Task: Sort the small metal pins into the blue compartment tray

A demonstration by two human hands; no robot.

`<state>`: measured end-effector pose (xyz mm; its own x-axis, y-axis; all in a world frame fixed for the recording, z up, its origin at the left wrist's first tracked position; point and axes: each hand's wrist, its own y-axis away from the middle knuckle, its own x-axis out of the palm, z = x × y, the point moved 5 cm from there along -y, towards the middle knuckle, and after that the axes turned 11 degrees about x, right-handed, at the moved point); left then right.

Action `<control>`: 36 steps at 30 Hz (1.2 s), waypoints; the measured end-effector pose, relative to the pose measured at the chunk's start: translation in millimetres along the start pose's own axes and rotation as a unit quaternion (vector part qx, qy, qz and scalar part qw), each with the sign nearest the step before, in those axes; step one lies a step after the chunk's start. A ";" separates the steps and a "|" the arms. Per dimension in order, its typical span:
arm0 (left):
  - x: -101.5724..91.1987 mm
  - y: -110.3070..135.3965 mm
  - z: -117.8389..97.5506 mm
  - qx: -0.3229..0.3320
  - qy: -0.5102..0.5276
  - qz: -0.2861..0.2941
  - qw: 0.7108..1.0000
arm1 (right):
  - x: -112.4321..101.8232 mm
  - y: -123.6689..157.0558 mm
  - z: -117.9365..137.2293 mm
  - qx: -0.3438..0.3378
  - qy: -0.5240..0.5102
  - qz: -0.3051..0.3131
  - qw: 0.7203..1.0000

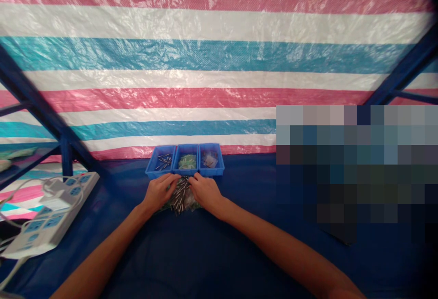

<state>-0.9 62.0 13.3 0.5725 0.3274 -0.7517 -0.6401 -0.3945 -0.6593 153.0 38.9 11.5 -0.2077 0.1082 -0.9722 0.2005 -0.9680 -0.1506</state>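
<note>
A pile of thin metal pin-like pieces (180,195) lies on the dark blue table, with some clear and greenish material around its edges. From the left, my left hand (160,191) reaches over the pile, fingers bent and tips close to the far edge. My right hand (206,190) mirrors it on the other side, fingers curled inward. Both sets of fingertips nearly meet above the pieces; whatever they pinch is too small to make out. Just beyond stand three blue bins: a left bin (148,171) with metal pins, a middle bin (185,172) with pale green pieces, and a right bin (221,171) with small clear-looking parts.
A white power strip (65,217) with cables sits at the left on the table (164,253). Dark blue frame bars (44,103) rise on both sides. A striped plastic sheet (205,57) hangs behind the bins. The right side is pixelated.
</note>
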 end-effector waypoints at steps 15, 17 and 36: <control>3.1 2.4 1.5 -0.012 0.012 0.014 1.000 | -2.3 3.0 3.5 0.010 -0.020 0.006 1.000; 2.9 2.3 1.4 -0.012 0.014 0.015 1.000 | -4.1 4.3 5.2 0.005 -0.018 0.007 1.000; 2.1 1.0 -1.3 -0.013 0.012 0.021 1.000 | -1.8 2.5 4.4 -0.017 -0.006 0.007 1.000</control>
<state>0.3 61.1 11.1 0.5575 0.2884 -0.7785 -0.6514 -0.4293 -0.6256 149.6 35.3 13.8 -0.2155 0.0926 -0.9721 0.2364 -0.9609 -0.1439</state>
